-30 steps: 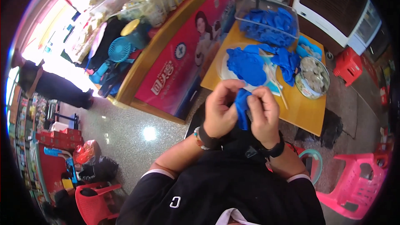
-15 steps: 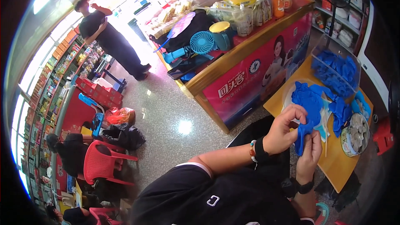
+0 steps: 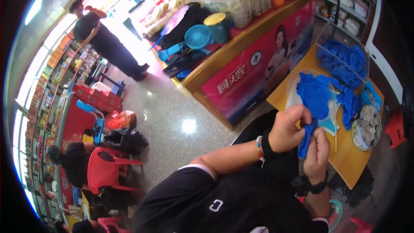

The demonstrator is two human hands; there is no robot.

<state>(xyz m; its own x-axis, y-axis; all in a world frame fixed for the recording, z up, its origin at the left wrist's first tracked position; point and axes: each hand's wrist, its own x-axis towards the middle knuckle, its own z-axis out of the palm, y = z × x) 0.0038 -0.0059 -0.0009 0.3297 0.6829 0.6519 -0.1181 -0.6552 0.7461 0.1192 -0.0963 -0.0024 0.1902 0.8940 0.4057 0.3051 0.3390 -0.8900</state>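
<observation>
Between my two hands is a flattened, folded piece of blue modelling clay (image 3: pixel 307 139). My left hand (image 3: pixel 288 129) pinches its upper end between thumb and fingers. My right hand (image 3: pixel 317 153) grips it lower down, fingers closed. Just beyond them, a large ragged sheet of the same blue clay (image 3: pixel 314 97) covers part of a pale, rounded sheet (image 3: pixel 294 99) on the small wooden table (image 3: pixel 343 166). More blue lumps (image 3: pixel 349 105) lie to its right. A clear plastic box (image 3: pixel 366 54) at the table's far side holds a heap of blue clay.
An open round tub (image 3: pixel 365 130) with greyish contents stands at the table's right edge. Beyond the table is a counter (image 3: pixel 254 71) loaded with goods and a small blue fan (image 3: pixel 197 37). A person (image 3: pixel 105 39) stands far left; another sits by a red chair (image 3: pixel 108 170).
My hands have drawn closer together, and the clay piece between them looks narrower and more folded. The view has shifted slightly, so surroundings sit a little left and higher.
</observation>
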